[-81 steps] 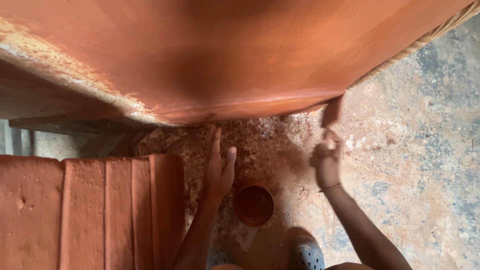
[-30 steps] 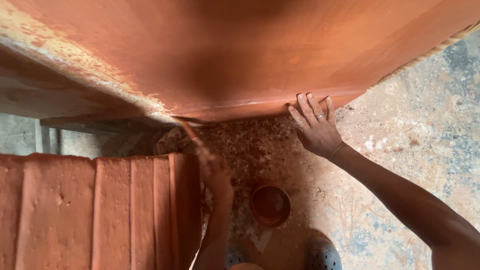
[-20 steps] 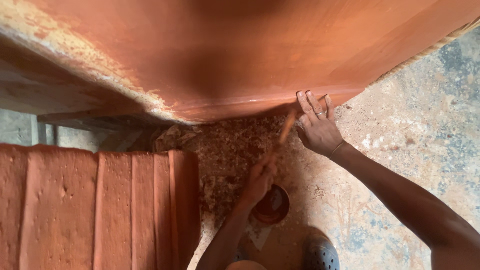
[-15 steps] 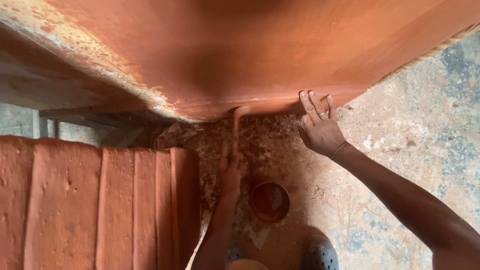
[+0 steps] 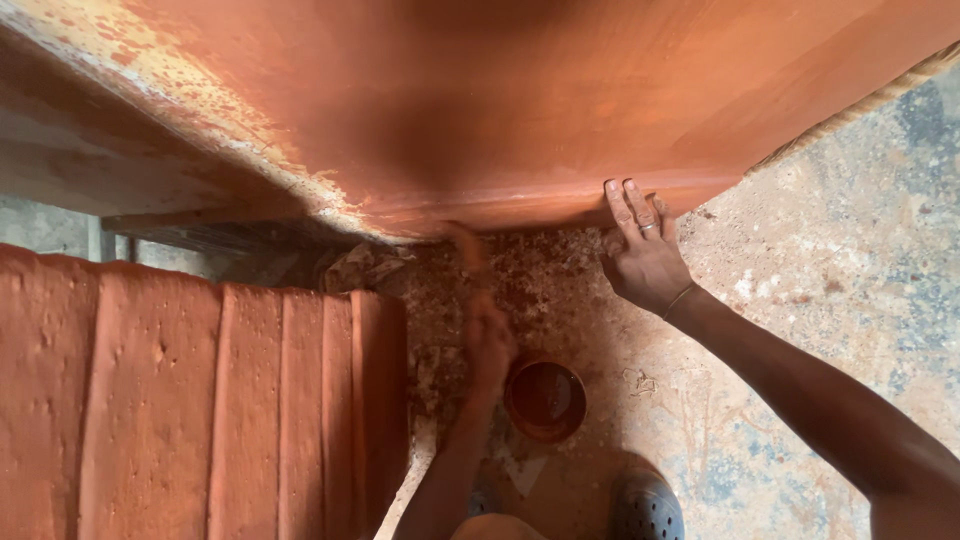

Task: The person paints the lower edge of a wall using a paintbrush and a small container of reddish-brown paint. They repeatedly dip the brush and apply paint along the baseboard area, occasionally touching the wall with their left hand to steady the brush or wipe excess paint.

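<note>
Looking down: a big orange-red painted panel fills the top of the view, its lower edge running above a rough, dusty floor.
Right hand: the right hand lies flat and open, fingers stretched and close together, tips pressed against the panel's lower edge; it grips nothing. A ring shows on one finger and a thin band on the wrist.
Left hand: the left hand is blurred, raised just below the panel's edge. Something thin and blurred, a stick or brush, reaches from it up to the edge; how tightly the hand closes on it I cannot tell.
Bowl: a small round bowl of dark reddish liquid sits on the floor just right of the left wrist, between the two arms.
Panel edge: paint is patchy and speckled at the left, smooth and even above the hands.
Left side: a ridged, reddish slab with lengthwise ribs lies beside the left arm.
Bottom: a dark perforated shoe shows near the bowl.
</note>
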